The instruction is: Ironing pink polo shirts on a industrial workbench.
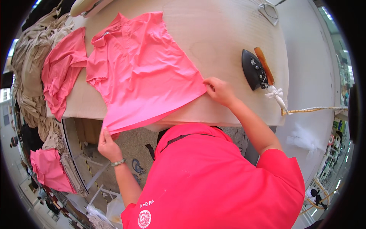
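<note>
A pink short-sleeved shirt [139,72] lies spread over the pale padded ironing table [206,34], its collar toward the far side and its hem toward me. Some creases run across its front. At the near left, my left hand [108,147] pinches one hem corner, which hangs past the table's front edge. My right hand [220,91] closes on the opposite hem corner, over the tabletop. The hem stretches between both hands. To the right of my right hand rests a black iron [253,70] with a wooden handle, its white-wrapped cable end toward me.
Another pink garment [66,68] lies at the table's left edge, against a heap of beige clothes [32,65]. More pink cloth [51,168] hangs lower left. A padded pressing arm [85,5] stands at the far left. The iron's hose [316,110] runs off right.
</note>
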Tool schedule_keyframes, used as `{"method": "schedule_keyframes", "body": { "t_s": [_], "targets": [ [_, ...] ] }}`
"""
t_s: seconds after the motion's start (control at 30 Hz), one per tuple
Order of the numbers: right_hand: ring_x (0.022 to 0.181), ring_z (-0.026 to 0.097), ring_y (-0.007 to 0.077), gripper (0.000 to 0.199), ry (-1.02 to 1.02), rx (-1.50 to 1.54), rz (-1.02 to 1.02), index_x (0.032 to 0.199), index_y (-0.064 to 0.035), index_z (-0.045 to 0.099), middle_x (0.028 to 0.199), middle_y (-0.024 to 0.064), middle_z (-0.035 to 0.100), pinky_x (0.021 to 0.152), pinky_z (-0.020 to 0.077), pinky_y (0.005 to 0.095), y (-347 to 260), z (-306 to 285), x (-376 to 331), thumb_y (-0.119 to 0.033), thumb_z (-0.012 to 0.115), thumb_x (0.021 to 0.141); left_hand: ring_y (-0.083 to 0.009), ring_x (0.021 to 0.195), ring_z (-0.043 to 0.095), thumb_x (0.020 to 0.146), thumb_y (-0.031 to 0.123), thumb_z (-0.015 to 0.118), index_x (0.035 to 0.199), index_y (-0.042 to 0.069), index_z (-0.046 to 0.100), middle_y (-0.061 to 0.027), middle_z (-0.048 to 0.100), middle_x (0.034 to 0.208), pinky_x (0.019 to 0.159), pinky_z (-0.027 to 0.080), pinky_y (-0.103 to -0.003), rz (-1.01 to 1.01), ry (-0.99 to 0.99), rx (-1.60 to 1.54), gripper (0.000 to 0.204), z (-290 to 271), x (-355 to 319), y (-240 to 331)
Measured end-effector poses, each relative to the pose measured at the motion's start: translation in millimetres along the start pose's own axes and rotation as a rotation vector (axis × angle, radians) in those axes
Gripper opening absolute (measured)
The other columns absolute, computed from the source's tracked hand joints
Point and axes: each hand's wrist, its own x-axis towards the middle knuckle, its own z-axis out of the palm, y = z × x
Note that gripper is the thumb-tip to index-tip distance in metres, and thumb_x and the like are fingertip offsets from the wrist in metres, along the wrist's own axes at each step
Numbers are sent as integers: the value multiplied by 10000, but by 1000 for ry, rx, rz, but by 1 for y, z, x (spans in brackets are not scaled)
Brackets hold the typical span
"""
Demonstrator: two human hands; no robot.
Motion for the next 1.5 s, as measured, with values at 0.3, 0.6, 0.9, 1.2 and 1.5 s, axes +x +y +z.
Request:
{"method": "schedule_keyframes", "body": {
  "t_s": [0.3, 0.6, 0.9, 1.2, 1.5],
  "targets": [
    [933, 724, 304, 211, 39, 257, 117, 1106, -61, 745, 1036, 144, 738, 820, 564, 389, 2, 15, -2, -195, 669, 961, -81, 796, 656, 1058, 211, 669, 1178, -33, 739, -27, 729, 944, 675, 564, -246, 109, -189, -121, 281, 6, 50, 32],
    [792, 706, 187, 227, 104, 416, 122, 1093, -37, 734, 875, 118, 746, 739, 562, 335, -1, 11, 29, -115, 681, 887, -55, 845, 628, 952, 21, 753, 1160, -23, 712, 13, 693, 932, 765, 501, -196, 46, -540, -72, 217, -23, 55, 77],
    [733, 655, 107, 258, 220, 218, -37, 1166, -12, 692, 797, 38, 688, 686, 531, 265, -56, -73, 66, -10, 653, 911, -57, 798, 647, 985, 86, 736, 1068, -34, 722, -11, 722, 914, 717, 506, -203, 44, -398, -78, 147, -40, 60, 78],
    [822, 688, 158, 142, 330, -125, -312, 1042, 25, 721, 955, 81, 699, 783, 548, 270, -168, -240, 53, 16, 625, 937, -82, 782, 649, 987, -25, 593, 1091, -2, 704, -19, 703, 871, 716, 507, -240, 378, -424, 161, 154, -96, 77, 174],
    [683, 671, 146, 193, 117, -204, -511, 867, -29, 597, 734, 46, 650, 635, 526, 280, -267, -294, -42, 38, 776, 843, -94, 754, 527, 825, -125, 562, 927, 33, 634, 5, 556, 883, 665, 422, -209, 468, -470, 54, 201, -119, 189, 198]
  ]
}}
